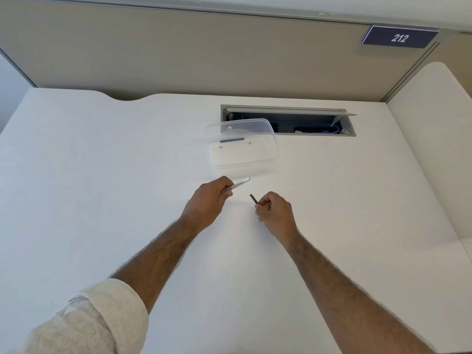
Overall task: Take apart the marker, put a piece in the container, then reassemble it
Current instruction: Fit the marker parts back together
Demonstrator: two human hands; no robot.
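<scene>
My left hand (208,198) grips the white marker barrel (238,185), whose free end points up and right toward the container. My right hand (274,212) pinches a short dark marker piece (254,198), its tip aimed at the barrel with a small gap between them. Just beyond both hands stands a clear plastic container (265,162) on the white desk. A thin dark blue stick-like piece (232,140) lies inside it near the back wall.
An open cable trough (306,121) with blue cables is cut into the desk behind the container. A beige partition with a "212" sign (399,37) rises at the back. A white side panel (434,149) stands at the right.
</scene>
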